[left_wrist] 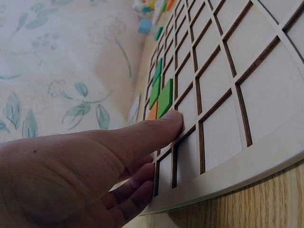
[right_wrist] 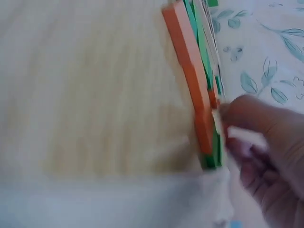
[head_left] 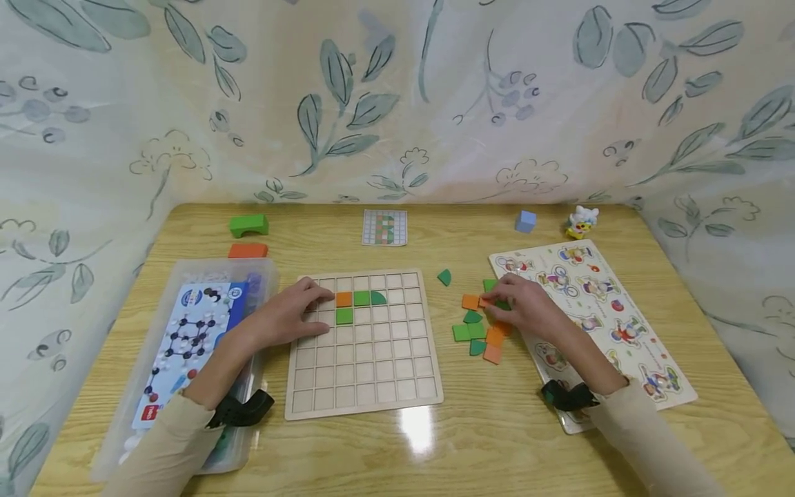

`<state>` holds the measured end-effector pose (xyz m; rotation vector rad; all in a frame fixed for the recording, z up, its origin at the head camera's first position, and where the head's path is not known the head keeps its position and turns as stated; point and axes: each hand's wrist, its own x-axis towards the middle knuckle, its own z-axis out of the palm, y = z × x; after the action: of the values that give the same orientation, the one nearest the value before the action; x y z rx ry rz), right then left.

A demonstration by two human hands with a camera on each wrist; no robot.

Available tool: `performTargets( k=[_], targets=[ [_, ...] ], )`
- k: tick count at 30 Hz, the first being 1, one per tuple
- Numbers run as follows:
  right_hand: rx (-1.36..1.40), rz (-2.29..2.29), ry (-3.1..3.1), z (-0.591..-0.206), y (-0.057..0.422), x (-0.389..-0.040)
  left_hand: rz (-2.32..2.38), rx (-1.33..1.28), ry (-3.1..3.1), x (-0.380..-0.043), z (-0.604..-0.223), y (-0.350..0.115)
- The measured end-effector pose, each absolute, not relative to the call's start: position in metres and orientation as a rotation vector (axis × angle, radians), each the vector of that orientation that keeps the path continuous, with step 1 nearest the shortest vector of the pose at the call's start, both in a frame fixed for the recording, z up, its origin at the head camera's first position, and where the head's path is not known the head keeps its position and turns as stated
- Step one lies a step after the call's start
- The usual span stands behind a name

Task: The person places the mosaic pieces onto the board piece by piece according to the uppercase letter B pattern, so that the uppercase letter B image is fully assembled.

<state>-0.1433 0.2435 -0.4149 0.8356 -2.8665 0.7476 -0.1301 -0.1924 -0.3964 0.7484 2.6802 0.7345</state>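
My left hand (head_left: 288,314) rests on the left edge of a wooden grid board (head_left: 366,412), thumb and fingers loosely spread. In the board's cells lie an orange square tile (head_left: 344,299), two green square tiles (head_left: 344,316) and a dark green quarter-circle tile (head_left: 377,298). The left wrist view shows the thumb (left_wrist: 164,124) touching the grid beside these tiles. At the loose pile right of the board, my right hand (head_left: 524,304) pinches a small orange tile (head_left: 484,302), partly hidden by the fingertips. Around it lie orange tiles (head_left: 495,336), green squares (head_left: 468,332) and green quarter-circles (head_left: 477,347).
A picture puzzle board (head_left: 621,310) lies under the right forearm. A plastic box (head_left: 186,345) stands at left. Behind are a patterned card (head_left: 385,228), green arch block (head_left: 248,225), orange block (head_left: 248,250), blue cube (head_left: 525,221) and small figurine (head_left: 582,222).
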Motion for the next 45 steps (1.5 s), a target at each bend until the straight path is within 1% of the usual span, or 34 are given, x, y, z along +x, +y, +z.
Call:
performTargets(
  k=[5,9,13,17,21,34,45],
  targets=[
    [0.861,0.862,-2.732,-0.398,0.230,-0.144,0.732,0.756,2.688,-0.129,-0.396,-0.194],
    [1.029,0.977,-2.720,-0.390,0.196,-0.140,0.742,0.743,2.694,-0.128,-0.396,-0.196],
    [1.215,1.021,-2.777,-0.393,0.157,-0.139,0.750,0.752,2.688,-0.128,-0.396,-0.197],
    [1.277,1.033,-2.873,-0.399,0.126,-0.147,0.749,0.769,2.694,-0.130,-0.396,-0.196],
    [1.319,0.997,-2.878,-0.405,0.107,-0.154,0.744,0.775,2.691,-0.131,-0.395,-0.194],
    [1.361,0.912,-2.870,-0.406,0.092,-0.157,0.717,0.784,2.706,-0.135,-0.393,-0.191],
    [1.390,0.749,-2.898,-0.405,0.083,-0.155,0.728,0.780,2.697,-0.132,-0.395,-0.192]
  ],
)
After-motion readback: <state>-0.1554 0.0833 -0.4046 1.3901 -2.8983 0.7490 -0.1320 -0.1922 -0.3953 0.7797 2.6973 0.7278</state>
